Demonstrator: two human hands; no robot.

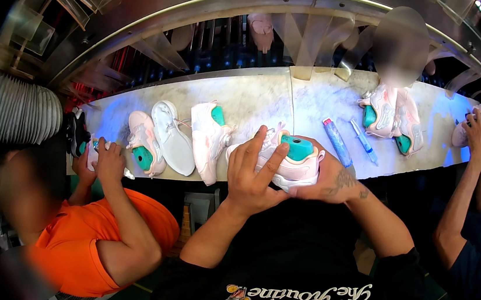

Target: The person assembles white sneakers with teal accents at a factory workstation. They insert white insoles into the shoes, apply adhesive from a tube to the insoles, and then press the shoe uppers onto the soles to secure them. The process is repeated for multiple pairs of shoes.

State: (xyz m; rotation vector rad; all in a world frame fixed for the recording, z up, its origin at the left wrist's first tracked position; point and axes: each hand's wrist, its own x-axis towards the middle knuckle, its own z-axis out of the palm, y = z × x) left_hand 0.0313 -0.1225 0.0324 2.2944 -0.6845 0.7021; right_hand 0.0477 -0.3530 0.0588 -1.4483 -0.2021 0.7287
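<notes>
Writing first: white script lettering plus a small boxed tag and a little coloured graphic on the wearer's black shirt (299,261), upside down in this view. Blue tube (338,141) with a red end carries a pale pattern; any print on it is too small to read.

Held part: pink-and-white shoe (297,170), between both hands at the worktop's near edge, toe to the left, teal insert (300,150) with a dark hole filling the collar. Left hand (249,177) is clamped on its forward half, index and middle fingers spread apart over the upper, thumb low by the sole. Right hand (329,180) grips the heel end from behind; its fingers are mostly hidden, so can't tell their spacing.

Edges: pale worktop (316,102) has its near edge running just by the hands, a seam across it behind the held shoe, a metal rail (235,29) beyond the far side. Open surface runs from behind the held shoe to the far edge, and on the right between the paired shoes (395,116) and a co-worker's hands (478,131).

Tight spots: side-lying shoe (206,140) near the left hand; blue tube just beside the right, slim blue-and-clear tool (364,142) next to it.
</notes>
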